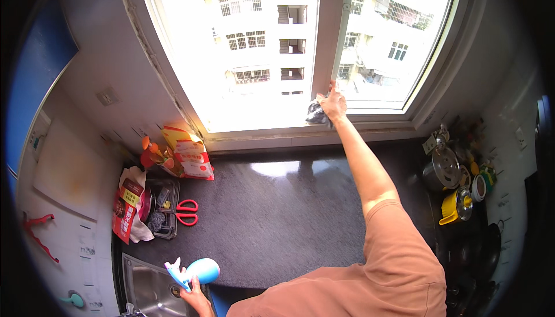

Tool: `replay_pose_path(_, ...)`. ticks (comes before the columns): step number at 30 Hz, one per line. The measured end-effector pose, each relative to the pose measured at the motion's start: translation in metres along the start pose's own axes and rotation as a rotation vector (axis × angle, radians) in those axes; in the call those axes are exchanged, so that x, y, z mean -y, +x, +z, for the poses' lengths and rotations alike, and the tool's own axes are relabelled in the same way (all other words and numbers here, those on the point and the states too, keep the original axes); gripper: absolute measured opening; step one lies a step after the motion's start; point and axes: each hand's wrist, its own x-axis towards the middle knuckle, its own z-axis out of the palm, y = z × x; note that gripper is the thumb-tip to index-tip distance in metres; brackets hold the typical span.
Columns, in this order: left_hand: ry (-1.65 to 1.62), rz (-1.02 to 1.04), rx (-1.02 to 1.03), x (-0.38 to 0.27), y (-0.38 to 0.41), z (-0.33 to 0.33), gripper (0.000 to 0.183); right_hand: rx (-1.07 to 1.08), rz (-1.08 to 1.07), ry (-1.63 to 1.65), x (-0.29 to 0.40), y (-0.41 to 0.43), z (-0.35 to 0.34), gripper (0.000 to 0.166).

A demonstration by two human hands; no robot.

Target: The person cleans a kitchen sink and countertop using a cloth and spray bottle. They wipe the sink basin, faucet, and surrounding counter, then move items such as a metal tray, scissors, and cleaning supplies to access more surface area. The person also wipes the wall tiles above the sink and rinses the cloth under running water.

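Note:
My right arm stretches across the dark countertop (269, 217) to the window. There my right hand (334, 103) holds a bunched grey cloth (316, 113) against the bottom of the middle window frame post (326, 48). Part of the cloth is hidden behind the hand. Down at the lower left, my left hand (196, 294) grips a light blue spray bottle (204, 270) by its neck. The bottle is tilted onto its side, its white and pink nozzle pointing left, above the edge of the steel sink (149, 280) and the counter.
Against the left wall stand food packets (190, 156) and a clear tray (173, 187) with red-handled scissors (187, 213). At the right are a steel pot (438, 171), a yellow-handled container (452, 207) and dark pans (488, 247). A blue cabinet (39, 65) hangs at upper left.

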Motion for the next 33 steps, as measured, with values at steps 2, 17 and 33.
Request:
replay_pose_path(2,0.021,0.035,-0.001,0.02,0.008,-0.009,0.036,0.011,0.048,-0.029,0.009,-0.002,0.008,0.069)
replay_pose_path(17,-0.005,0.024,-0.003,0.039,0.009,-0.013,0.037,0.107,0.053,0.038,0.095,-0.035,0.066,0.061)
replay_pose_path(33,-0.036,-0.11,-0.206,0.039,-0.03,-0.059,0.038,0.342,0.016,-0.068,0.185,-0.058,0.154,0.068)
